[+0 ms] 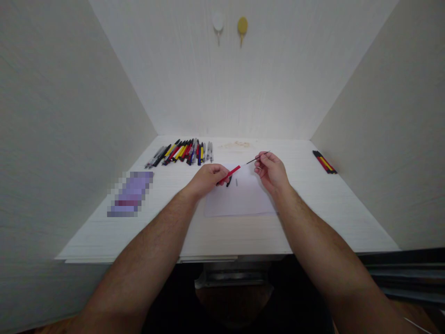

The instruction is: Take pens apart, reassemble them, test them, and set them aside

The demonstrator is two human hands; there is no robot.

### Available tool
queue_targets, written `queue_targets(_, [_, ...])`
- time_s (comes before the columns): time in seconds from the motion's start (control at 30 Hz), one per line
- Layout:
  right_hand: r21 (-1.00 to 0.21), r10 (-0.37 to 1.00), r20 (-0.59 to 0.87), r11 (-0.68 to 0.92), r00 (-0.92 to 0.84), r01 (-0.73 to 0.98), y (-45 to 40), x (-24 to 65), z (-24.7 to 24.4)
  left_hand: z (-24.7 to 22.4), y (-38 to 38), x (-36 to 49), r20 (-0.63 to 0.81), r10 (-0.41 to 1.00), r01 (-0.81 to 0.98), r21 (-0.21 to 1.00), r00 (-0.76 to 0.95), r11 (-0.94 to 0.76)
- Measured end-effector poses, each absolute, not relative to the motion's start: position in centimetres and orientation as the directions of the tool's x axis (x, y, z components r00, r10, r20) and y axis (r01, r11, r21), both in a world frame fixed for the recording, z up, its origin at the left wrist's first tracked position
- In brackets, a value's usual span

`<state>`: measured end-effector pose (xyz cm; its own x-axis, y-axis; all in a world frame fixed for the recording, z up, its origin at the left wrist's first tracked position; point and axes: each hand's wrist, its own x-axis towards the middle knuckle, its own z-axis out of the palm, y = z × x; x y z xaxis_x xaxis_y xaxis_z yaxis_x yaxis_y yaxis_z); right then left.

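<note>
My left hand (210, 179) pinches a red pen barrel (234, 170), its free end pointing up and to the right. Between the fingers of my right hand (273, 169) is a thin dark pen refill (253, 160), slanting with its lower tip close to the barrel's end. I cannot tell whether the tip touches the barrel. Below them a sheet of white paper (239, 202) lies on the table. On the paper rest a small black pen part (229, 181), partly behind my left fingers, and a little grey piece that looks like a spring (237, 182).
A row of many-coloured pens (184, 150) lies at the back left. Several red, yellow and black pens (324, 162) sit by the right wall. A blurred purple rectangle (132, 192) is at the left. Two hooks, white (218, 22) and yellow (242, 25), hang on the back wall.
</note>
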<state>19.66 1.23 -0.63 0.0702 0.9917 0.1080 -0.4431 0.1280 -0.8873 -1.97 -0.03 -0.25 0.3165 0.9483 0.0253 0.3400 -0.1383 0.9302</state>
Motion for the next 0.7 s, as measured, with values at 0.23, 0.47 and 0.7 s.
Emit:
queue_targets(0.23, [-0.872,0.991,0.127,0.129,0.037,-0.472,1.18,19.66,-0.81,-0.07,-0.08,-2.01,-0.001,0.926,0.267,0.957,0.377,-0.108])
queue_targets(0.47, [-0.836,0.991,0.126,0.132,0.048,-0.533,1.26,19.77,-0.80,-0.50,0.18,-2.01,-0.022,0.920,0.127,0.991,0.390,-0.030])
queue_targets(0.7, [-0.858,0.993,0.115,0.120,0.040,-0.500,1.29,19.65,-0.91,-0.02,-0.13,-1.94,-0.068,0.896,0.066,0.997,0.439,0.043])
